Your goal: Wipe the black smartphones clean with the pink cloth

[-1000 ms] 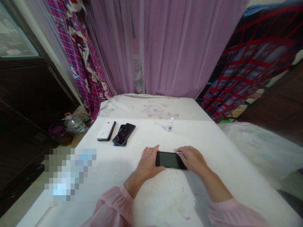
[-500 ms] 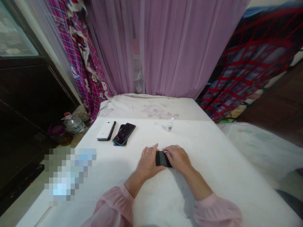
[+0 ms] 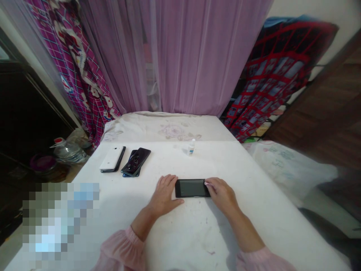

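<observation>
A black phone (image 3: 193, 188) lies flat, screen up, on the white-covered table in front of me. My left hand (image 3: 165, 195) grips its left end, fingertips at the far corner and thumb along the near edge. Over the right end is my right hand (image 3: 222, 192), its fingers pinched on a small pale pinkish wad (image 3: 208, 183) that touches the screen. Most of the wad is hidden by the fingers, so its material is unclear. Beyond the phone stands a small clear bottle (image 3: 191, 148) with a white cap and a blue-and-white label.
At the left are a white phone (image 3: 111, 159) on a dark one and a crossed stack of dark phones (image 3: 138, 162). A blurred-out patch (image 3: 60, 218) covers the front left. Purple curtains (image 3: 197, 56) hang behind the table; a large water bottle (image 3: 69, 150) stands beyond its left side.
My right hand has moved right across the phone to its right end, uncovering most of the screen. The view has shifted, so the table things appear further left.
</observation>
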`<state>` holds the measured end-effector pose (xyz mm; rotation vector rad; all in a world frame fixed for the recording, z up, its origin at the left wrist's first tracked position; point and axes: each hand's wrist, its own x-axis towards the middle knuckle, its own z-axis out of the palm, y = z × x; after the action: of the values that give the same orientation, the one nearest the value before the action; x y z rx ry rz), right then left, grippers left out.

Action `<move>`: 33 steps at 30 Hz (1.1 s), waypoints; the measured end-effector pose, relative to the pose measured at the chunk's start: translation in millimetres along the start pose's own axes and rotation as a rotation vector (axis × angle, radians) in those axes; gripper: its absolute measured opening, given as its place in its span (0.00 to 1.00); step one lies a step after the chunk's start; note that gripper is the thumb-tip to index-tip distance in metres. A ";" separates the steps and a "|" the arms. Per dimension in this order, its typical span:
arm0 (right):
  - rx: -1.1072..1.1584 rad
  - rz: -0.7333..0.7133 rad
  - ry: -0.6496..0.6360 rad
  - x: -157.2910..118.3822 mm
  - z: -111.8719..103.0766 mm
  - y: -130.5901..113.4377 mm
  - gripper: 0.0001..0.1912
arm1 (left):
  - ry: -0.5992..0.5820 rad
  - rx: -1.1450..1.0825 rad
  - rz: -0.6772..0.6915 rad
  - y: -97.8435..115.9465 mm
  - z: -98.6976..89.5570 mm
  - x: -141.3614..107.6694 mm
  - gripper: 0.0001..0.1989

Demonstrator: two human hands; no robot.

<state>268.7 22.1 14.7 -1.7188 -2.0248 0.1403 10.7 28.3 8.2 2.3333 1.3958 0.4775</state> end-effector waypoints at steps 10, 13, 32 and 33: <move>-0.019 -0.163 0.085 12.7 19.6 -39.4 0.12 | 0.068 0.019 0.020 -7.6 2.0 -2.0 0.31; 0.036 -0.223 0.062 14.4 28.2 -61.3 0.12 | 0.076 0.026 0.024 -8.0 3.3 -2.2 0.31; -0.020 -0.155 0.222 -5.1 24.6 -35.6 0.11 | 0.030 0.064 0.010 -3.8 0.8 -2.4 0.32; -0.004 -0.177 0.209 -5.3 26.7 -43.8 0.11 | 0.030 0.065 0.013 -3.9 1.2 -2.7 0.32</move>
<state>218.5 13.9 6.0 -1.4810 -2.0086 -0.0979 7.1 27.4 5.0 2.3979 1.4309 0.4794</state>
